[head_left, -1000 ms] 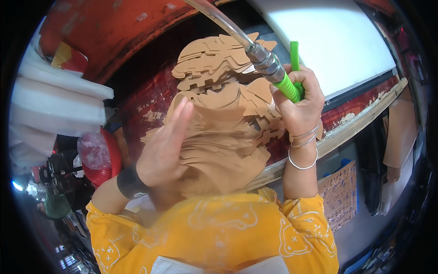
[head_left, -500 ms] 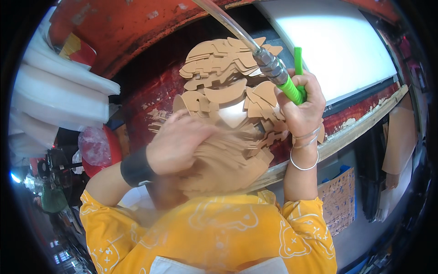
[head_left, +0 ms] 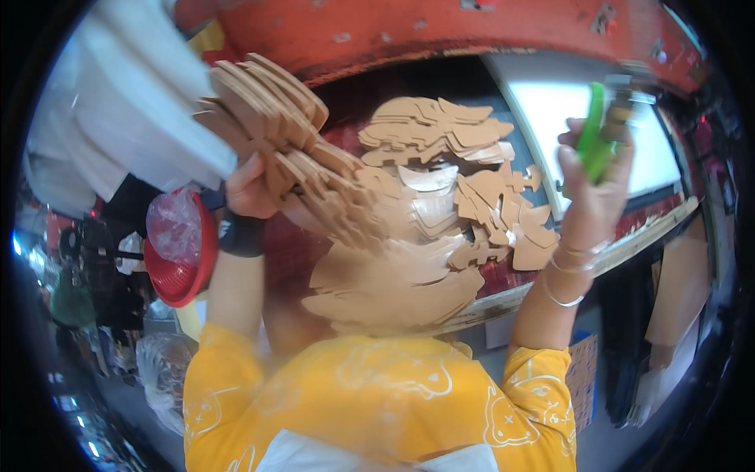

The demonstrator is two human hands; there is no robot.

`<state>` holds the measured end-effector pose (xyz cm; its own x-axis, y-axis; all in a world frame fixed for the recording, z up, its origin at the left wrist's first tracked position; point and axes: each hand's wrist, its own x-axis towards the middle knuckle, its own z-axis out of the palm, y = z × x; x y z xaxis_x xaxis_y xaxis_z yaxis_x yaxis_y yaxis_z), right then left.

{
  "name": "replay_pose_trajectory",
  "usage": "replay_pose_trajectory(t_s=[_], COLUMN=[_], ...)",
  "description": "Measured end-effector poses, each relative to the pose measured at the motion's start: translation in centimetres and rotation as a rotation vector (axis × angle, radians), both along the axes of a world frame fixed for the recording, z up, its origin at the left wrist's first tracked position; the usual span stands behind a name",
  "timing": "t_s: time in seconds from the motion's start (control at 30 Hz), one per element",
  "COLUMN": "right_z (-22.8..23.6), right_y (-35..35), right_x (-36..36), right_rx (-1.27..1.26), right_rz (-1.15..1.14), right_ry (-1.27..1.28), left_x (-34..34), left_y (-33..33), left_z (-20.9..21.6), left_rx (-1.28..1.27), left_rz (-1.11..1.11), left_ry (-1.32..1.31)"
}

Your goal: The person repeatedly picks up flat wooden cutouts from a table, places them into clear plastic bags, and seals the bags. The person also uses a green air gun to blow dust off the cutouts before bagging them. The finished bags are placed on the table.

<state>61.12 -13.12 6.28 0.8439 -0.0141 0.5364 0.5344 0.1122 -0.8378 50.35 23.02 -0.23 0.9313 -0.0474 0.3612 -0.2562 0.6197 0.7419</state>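
My left hand (head_left: pixel 250 189) grips a fanned stack of tan die-cut pieces (head_left: pixel 271 130), lifted at the upper left beside the white sheets. The stack's lower end is smeared by motion over the pile. In my right hand (head_left: pixel 602 177), raised at the right, is a green air blow gun (head_left: pixel 591 145) with a metal fitting, blurred. Between my hands, more tan cut pieces (head_left: pixel 436 126) lie heaped on the dark red worktop (head_left: pixel 503 283). Nearest my body is a layered heap of curved tan pieces (head_left: pixel 393 287). A few pieces in the middle look shiny.
Bulky white sheets (head_left: pixel 134 118) hang at the left, above a red basket (head_left: pixel 174 275) with a clear plastic bag (head_left: pixel 173 224). A worn red-orange beam (head_left: pixel 409 31) crosses the back. A white board (head_left: pixel 543 94) lies back right; a wooden edge (head_left: pixel 645 224) runs along the worktop's front.
My left hand has gone from the heap up and left, lifting a stack of tan pieces. My right hand has moved right with the blow gun, away from the pile.
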Motion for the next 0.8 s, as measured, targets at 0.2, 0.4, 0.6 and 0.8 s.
replay_pose_trajectory(t_s=[0.2, 0.4, 0.6, 0.8], right_z=[8.1, 8.1, 8.4, 9.4], right_y=[4.5, 8.1, 6.9, 7.7], right_x=[-4.7, -5.1, -6.9, -7.3], right_rx=[0.432, 0.213, 0.124, 0.053], right_rz=[1.223, 1.143, 0.965, 0.792], right_ry=[0.02, -0.21, -0.23, -0.286], left_x=[0.3, -0.7, -1.4, -2.9], left_y=[-0.7, -2.2, -2.5, -1.8], left_z=[-4.8, -3.9, -3.1, -2.0], left_rx=[-0.364, -0.423, -0.412, -0.343], left_rz=[-0.06, -0.185, -0.103, -0.146], left_ry=[0.05, 0.019, 0.073, 0.063])
